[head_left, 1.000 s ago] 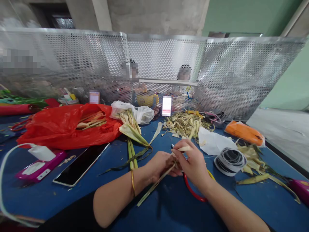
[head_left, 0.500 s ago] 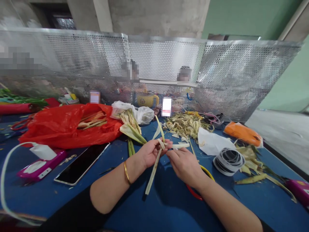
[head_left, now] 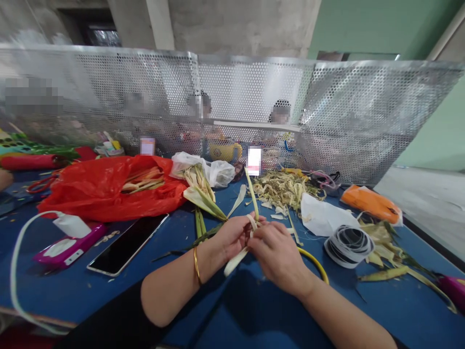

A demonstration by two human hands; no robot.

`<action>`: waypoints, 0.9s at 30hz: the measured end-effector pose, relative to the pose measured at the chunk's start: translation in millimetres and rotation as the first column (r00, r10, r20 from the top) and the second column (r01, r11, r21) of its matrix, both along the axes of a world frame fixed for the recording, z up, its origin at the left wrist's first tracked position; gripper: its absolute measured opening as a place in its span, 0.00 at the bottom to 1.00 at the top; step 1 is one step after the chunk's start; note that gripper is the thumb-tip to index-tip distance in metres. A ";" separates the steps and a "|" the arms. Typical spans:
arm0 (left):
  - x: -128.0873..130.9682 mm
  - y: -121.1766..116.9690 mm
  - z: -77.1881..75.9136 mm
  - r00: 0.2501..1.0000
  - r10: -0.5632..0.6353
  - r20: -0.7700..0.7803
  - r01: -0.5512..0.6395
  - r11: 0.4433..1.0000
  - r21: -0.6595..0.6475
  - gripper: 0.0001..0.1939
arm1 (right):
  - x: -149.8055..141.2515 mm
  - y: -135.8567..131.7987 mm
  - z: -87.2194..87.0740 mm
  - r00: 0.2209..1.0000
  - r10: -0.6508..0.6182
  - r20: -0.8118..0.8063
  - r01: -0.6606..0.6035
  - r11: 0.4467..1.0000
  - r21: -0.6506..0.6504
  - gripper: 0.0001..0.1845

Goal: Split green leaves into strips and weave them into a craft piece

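Note:
My left hand [head_left: 236,235] and my right hand [head_left: 274,249] meet over the blue table, both closed on pale strips of dried husk or leaf. One strip [head_left: 252,194] sticks up from between the fingers, and a broader end [head_left: 236,261] hangs below my left hand. The crossing of the strips is partly hidden by my right fingers. Beyond my left hand lies a bundle of husk leaves [head_left: 203,198] with green stalks. A heap of shredded husk [head_left: 281,194] lies past my right hand. A yellow ring [head_left: 317,264] shows behind my right wrist.
At left are a red plastic bag [head_left: 90,189], a black phone [head_left: 129,245] and a purple power strip [head_left: 69,247] with a white charger. At right sit a coil of white strip [head_left: 348,245] and an orange packet [head_left: 372,203]. A perforated metal screen [head_left: 247,87] spans the back, people behind it.
My right hand has moved in over the crossing, its fingers now against the strips beside my left hand. The long hanging strip has swung up and looks shorter. The view has shifted slightly.

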State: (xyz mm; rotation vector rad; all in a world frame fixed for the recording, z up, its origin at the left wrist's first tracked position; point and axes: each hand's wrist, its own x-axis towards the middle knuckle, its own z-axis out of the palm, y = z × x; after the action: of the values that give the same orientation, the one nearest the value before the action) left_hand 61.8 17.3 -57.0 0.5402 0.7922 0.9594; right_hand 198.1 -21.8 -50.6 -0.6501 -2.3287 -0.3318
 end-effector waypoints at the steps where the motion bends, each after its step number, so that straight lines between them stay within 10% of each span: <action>1: -0.1 -1.6 1.5 1.000 0.000 -0.010 0.000 1.000 0.027 0.08 | 3.4 2.3 1.2 0.986 -0.059 -0.155 0.048 0.996 -0.072 0.07; 4: -0.6 -6.8 6.0 0.993 -0.022 -0.115 0.033 0.995 0.094 0.09 | 13.4 15.0 1.4 0.811 -0.337 -0.478 0.118 0.895 -0.430 0.06; 7: 0.2 -10.6 7.6 0.975 -0.037 -0.218 0.072 0.985 0.155 0.11 | 17.8 29.9 -6.5 0.710 -0.564 -0.421 0.014 0.609 -0.793 0.09; 9: 1.1 -11.8 7.2 0.964 -0.015 -0.266 0.068 0.979 0.191 0.09 | 17.0 35.6 -13.0 0.717 -0.606 -0.344 -0.025 0.471 -0.882 0.10; 16: 1.3 -14.0 6.3 0.948 -0.054 -0.313 0.129 0.965 0.226 0.09 | 9.5 31.7 -16.2 0.737 -0.584 -0.341 -0.222 0.267 -0.938 0.08; 27: -1.0 -13.6 11.5 0.978 -0.155 -0.141 0.189 0.943 0.273 0.14 | 9.7 33.0 -7.2 0.647 -0.653 -0.394 -0.278 0.280 -0.919 0.09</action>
State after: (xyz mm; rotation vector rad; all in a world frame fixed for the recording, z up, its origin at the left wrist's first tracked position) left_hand 60.8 3.7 -45.5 0.9100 0.7015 0.8894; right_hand 207.8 11.2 -57.9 -1.3622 -1.3114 1.2180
